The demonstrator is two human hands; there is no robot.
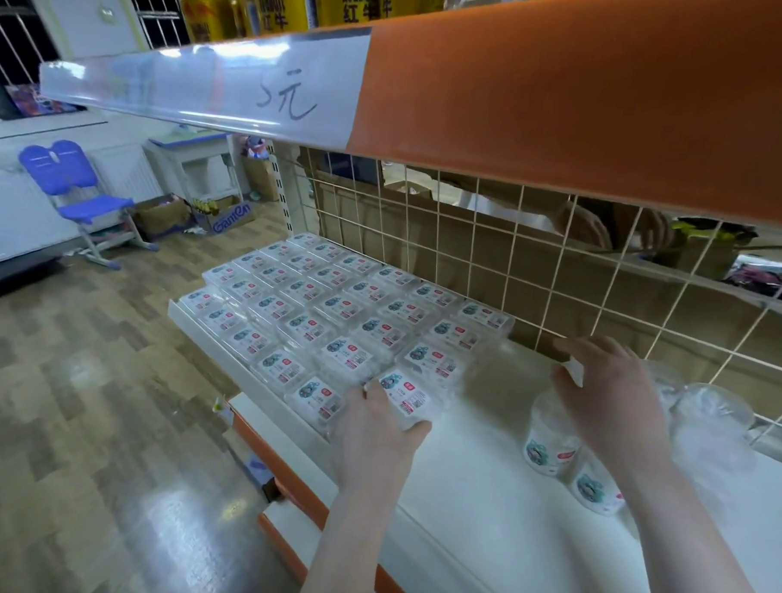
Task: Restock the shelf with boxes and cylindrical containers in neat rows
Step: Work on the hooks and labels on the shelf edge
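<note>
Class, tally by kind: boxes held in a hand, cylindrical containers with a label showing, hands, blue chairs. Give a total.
Held box: 1
Labelled cylindrical containers: 2
Hands, left hand and right hand: 2
Blue chair: 1
Total: 6
</note>
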